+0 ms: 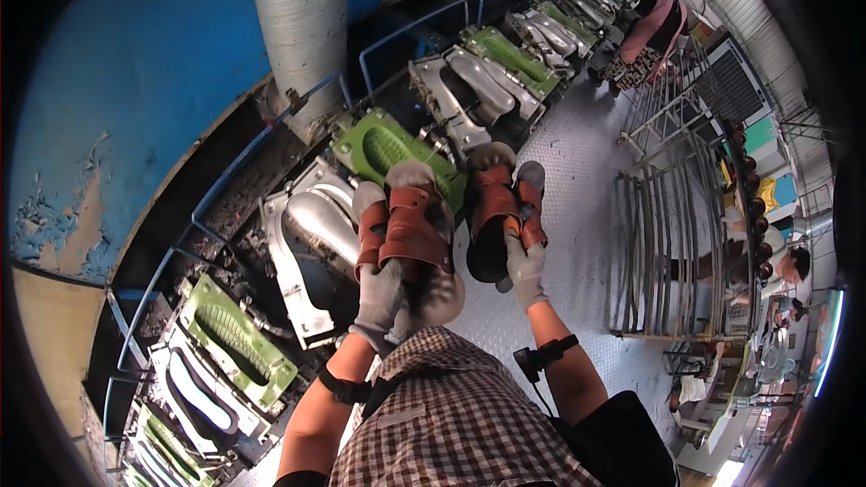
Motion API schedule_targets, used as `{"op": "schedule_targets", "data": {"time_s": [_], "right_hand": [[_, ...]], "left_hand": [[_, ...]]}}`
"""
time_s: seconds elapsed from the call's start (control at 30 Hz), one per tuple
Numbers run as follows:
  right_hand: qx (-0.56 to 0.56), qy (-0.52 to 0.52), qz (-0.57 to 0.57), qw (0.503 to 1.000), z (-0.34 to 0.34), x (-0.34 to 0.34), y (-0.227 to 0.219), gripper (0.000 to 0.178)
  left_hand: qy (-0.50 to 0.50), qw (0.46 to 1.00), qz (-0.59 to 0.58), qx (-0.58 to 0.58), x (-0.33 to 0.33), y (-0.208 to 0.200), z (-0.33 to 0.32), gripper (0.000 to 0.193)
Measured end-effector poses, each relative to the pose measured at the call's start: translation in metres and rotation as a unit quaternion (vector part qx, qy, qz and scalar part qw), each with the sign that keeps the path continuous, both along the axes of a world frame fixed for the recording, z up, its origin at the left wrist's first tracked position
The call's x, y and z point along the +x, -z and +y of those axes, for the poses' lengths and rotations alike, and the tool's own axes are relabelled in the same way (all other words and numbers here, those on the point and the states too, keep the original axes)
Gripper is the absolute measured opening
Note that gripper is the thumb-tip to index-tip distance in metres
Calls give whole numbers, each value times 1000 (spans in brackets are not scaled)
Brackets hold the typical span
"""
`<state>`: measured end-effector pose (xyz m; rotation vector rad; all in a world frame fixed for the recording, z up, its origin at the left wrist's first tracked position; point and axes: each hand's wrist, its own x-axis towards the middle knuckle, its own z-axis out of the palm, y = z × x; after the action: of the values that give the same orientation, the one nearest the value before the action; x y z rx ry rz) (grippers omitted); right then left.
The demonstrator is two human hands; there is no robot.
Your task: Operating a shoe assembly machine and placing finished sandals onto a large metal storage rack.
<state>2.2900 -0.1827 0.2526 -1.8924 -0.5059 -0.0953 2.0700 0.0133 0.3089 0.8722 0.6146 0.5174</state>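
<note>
My left hand (381,298), in a grey glove, is closed around brown-strapped sandals (417,227) with grey, rounded ends. My right hand (525,269), gloved alike, grips more brown-strapped sandals (494,197); a small orange piece (511,225) shows by its fingers, its kind unclear. Both bunches are held up in front of my checked apron (442,415), a short gap between them. Just beyond the left bunch lies a green sole mould (383,142). To its left is an open silver mould (320,221) with a foot-shaped form.
More green and silver moulds (239,329) line the left side in a curved row, behind blue rails (236,167). A thick pipe (302,27) stands behind them. On the right is a metal rack (667,243). A person in a pink apron (649,32) stands far off.
</note>
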Motion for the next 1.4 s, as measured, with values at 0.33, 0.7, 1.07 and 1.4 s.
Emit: {"op": "schedule_targets", "data": {"time_s": [0.33,0.7,1.07,1.4], "right_hand": [[-78,-2,-1,997,46,264,-14,36],[-137,-108,62,983,116,544,-21,45],[53,-446,358,819,141,286,-27,43],[-47,-521,305,796,194,109,-52,30]], "left_hand": [[-96,980,13,173,245,21,31,28],[-43,991,128,-2,544,26,89,49],[-71,996,-10,59,323,-45,37,39],[-351,904,243,-30,26,89,118,78]]}}
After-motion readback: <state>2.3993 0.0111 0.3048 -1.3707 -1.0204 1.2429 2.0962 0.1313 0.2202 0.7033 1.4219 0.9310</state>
